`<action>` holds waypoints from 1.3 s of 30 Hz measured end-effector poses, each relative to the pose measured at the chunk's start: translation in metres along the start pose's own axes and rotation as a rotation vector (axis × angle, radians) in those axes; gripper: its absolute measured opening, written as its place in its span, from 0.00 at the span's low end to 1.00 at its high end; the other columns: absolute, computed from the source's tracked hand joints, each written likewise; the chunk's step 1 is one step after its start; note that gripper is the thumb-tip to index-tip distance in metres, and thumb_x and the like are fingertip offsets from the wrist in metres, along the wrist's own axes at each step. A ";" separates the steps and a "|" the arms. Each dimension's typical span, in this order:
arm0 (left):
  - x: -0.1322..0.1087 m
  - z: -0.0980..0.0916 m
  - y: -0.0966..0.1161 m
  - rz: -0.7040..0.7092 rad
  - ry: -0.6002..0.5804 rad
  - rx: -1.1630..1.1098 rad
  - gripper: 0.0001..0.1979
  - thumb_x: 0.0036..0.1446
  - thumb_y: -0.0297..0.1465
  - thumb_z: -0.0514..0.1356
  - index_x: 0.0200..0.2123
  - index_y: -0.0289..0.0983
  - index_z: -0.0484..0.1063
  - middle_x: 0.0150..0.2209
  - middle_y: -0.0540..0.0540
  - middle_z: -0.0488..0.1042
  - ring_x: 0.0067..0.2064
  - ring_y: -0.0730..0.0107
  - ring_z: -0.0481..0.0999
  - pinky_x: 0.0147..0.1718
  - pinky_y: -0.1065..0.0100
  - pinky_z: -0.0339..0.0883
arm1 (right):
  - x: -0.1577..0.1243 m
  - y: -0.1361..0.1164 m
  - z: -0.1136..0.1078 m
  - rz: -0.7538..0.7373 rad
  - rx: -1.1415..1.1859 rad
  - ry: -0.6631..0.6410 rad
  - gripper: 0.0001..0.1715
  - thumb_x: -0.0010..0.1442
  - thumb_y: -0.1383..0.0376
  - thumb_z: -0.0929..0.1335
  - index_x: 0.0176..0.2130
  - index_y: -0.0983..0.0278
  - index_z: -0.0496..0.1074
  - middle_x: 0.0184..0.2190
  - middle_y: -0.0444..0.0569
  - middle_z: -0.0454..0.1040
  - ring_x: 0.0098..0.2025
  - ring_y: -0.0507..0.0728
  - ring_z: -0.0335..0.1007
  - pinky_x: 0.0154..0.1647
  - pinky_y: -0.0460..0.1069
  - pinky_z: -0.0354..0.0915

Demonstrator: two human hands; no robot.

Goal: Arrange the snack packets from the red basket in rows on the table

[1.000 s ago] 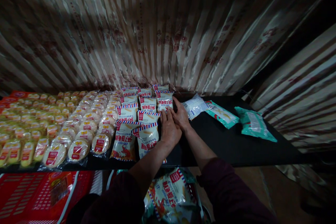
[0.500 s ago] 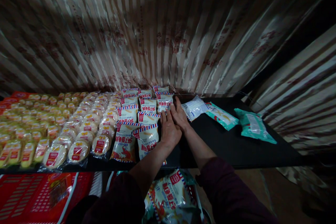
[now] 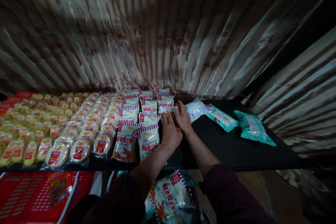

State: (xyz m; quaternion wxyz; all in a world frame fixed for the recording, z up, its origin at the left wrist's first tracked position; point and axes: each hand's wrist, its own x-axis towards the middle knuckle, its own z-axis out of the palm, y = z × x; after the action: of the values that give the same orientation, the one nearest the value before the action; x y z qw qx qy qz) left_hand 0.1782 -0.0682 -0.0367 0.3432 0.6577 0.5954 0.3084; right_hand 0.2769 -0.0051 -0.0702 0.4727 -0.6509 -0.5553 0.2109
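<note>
Biscuits [image 3: 78, 150] fill the counter's [image 3: 231, 147] left end. Packets [image 3: 147, 140] run in rows from its back edge to its front edge. The left hand [image 3: 170, 133], flat and empty, presses their right side. The right hand [image 3: 183, 119], fingers straight, touches a rear packet. Teal bags [image 3: 253, 127] lie further right.
</note>
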 end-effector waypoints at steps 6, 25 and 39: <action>-0.016 -0.001 0.005 0.017 -0.010 -0.020 0.35 0.48 0.19 0.52 0.62 0.25 0.55 0.67 0.31 0.45 0.69 0.54 0.36 0.67 0.55 0.37 | -0.020 -0.004 -0.012 -0.037 0.038 0.064 0.36 0.60 0.45 0.57 0.56 0.65 0.65 0.53 0.58 0.72 0.57 0.63 0.66 0.60 0.61 0.59; -0.106 -0.027 0.020 0.143 -0.036 0.006 0.21 0.50 0.19 0.50 0.48 0.27 0.72 0.56 0.35 0.68 0.61 0.61 0.63 0.63 0.65 0.53 | -0.128 -0.043 -0.049 0.061 0.244 0.097 0.32 0.57 0.42 0.60 0.45 0.63 0.71 0.44 0.56 0.78 0.46 0.61 0.75 0.50 0.57 0.68; -0.185 -0.052 -0.038 0.116 -0.102 0.115 0.16 0.52 0.19 0.50 0.39 0.35 0.74 0.43 0.44 0.76 0.47 0.67 0.74 0.51 0.68 0.65 | -0.228 -0.049 -0.038 0.130 0.172 -0.001 0.31 0.58 0.42 0.59 0.43 0.63 0.73 0.39 0.55 0.79 0.42 0.61 0.76 0.45 0.56 0.70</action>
State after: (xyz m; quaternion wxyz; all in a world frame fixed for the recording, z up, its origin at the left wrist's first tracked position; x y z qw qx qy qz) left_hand 0.0955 -0.2459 -0.0380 0.3164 0.7246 0.5546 0.2593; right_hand 0.2151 -0.2333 -0.0681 0.5119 -0.6425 -0.4921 0.2881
